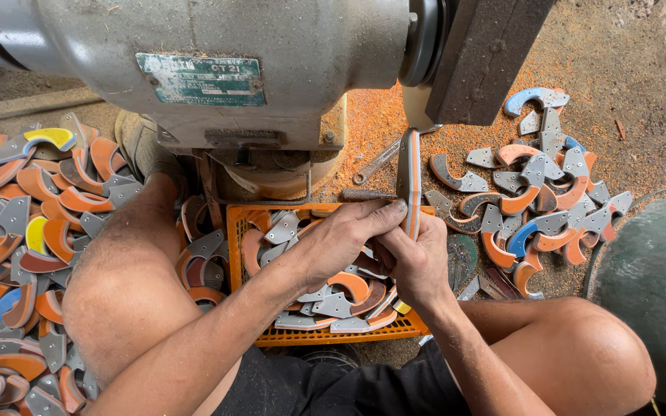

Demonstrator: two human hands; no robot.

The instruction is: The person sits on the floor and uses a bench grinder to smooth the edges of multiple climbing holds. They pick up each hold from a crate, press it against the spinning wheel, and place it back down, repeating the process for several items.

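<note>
Lower end of the curved piece (408,181) behind the hands, grinder body (217,54) cut off at top.

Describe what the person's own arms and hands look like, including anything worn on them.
Both arms are bare from the upper arm down: no sleeves, gloves, watch or rings show. The left hand and right hand are uncovered and dusted with fine grit, as are the forearms. Dark shorts show at the lap; the knees are bare.

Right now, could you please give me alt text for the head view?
Both hands, left hand and right hand, hold a curved piece against the grinding wheel, above an orange crate of similar pieces.
</note>
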